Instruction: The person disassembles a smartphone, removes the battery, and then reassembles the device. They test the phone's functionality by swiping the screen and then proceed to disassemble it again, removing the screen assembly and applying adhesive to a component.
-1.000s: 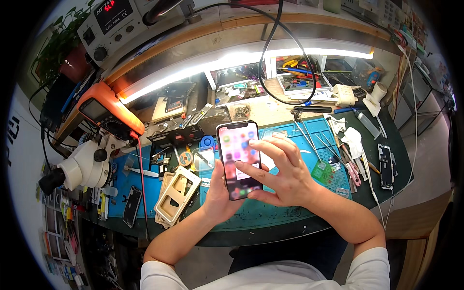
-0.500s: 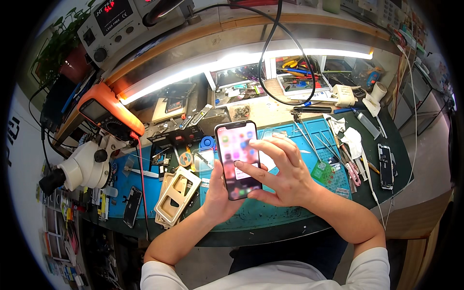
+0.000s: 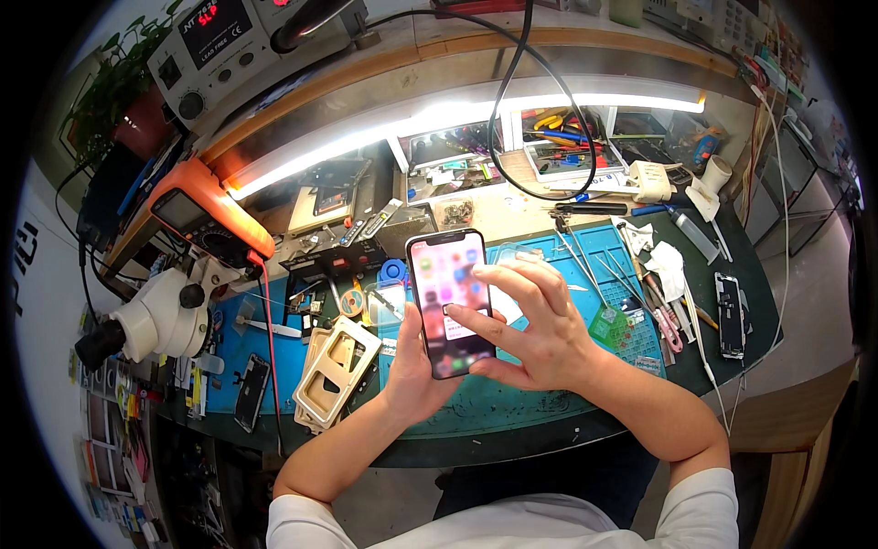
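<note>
A smartphone (image 3: 434, 270) with a lit screen is held upright over the middle of the bench. My left hand (image 3: 413, 373) is closed round its lower left side, thumb along the edge. Blurred app icons fill the screen, and a small white pop-up box shows in its lower half. Over the phone's right side reaches my right hand (image 3: 541, 331), fingers spread. One fingertip rests at the pop-up box, another lies near the upper right icons, and the thumb is by the bottom right corner. The phone's back is hidden.
Beneath the phone lies a blue work mat (image 3: 512, 398). Left of it are a beige phone mould (image 3: 337, 371), a microscope (image 3: 165, 316) and an orange multimeter (image 3: 210, 210). Tweezers (image 3: 585, 256), a syringe (image 3: 695, 236) and an opened phone (image 3: 729, 316) lie to the right. A black cable loop (image 3: 498, 119) hangs ahead.
</note>
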The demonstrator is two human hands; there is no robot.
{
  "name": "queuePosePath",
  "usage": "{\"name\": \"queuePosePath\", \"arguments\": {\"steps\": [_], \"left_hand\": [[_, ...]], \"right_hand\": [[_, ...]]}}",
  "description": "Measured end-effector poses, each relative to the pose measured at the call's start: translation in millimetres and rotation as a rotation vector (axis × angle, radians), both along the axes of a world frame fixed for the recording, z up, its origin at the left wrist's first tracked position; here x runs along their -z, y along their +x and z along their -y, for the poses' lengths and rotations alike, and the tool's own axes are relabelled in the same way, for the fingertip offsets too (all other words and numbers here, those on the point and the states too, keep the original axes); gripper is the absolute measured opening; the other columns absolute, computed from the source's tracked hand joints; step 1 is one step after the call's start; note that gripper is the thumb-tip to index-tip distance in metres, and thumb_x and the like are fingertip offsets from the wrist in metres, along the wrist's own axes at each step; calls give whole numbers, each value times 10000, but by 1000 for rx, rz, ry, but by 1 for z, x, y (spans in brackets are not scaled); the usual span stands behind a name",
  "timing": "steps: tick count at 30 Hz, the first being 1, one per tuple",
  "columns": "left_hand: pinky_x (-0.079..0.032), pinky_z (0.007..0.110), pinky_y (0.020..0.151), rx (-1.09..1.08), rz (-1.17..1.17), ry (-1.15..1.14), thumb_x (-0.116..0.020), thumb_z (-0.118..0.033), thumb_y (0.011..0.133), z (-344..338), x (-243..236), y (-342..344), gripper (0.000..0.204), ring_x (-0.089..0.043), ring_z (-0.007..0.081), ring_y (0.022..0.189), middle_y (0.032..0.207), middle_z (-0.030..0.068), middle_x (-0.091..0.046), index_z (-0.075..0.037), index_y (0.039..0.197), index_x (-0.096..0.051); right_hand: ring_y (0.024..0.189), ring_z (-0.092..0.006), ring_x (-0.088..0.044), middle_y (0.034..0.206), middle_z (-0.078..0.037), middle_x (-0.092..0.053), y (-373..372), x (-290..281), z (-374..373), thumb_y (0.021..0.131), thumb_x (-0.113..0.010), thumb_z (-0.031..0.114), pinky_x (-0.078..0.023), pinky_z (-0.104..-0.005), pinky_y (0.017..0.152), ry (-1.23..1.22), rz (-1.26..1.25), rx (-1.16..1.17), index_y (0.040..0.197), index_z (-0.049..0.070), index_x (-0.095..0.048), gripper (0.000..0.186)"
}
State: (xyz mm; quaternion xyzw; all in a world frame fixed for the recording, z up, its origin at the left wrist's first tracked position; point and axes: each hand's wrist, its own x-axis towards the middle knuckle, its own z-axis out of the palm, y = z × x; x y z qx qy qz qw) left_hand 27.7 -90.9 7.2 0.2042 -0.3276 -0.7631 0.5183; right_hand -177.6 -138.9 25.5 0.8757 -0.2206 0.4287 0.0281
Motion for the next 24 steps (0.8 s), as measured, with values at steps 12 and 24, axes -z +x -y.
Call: {"name": "queuePosePath", "arguments": {"steps": [12, 24], "left_hand": [[-551, 425, 1022, -18, 37, 19, -291, -729, 1052, -1, -1, 0, 790, -591, 254, 1311, 1376, 141, -606, -129, 1548, -424], [-497, 429, 1090, 14, -38, -10, -259, -707, 1068, 0, 1, 1, 778, -610, 245, 1283, 1371, 125, -623, -105, 1518, -456]], "right_hand": [[1325, -314, -461, 1453, -95, -520, 1, 0, 0, 875, -723, 503, -399, -504, 1130, -4, -1, 4, 1378, 258, -677, 561], [1326, -316, -464, 1456, -97, -518, 1, 0, 0, 887, -719, 488, -406, -504, 1129, -7, -4, 7, 1383, 258, -671, 549]]}}
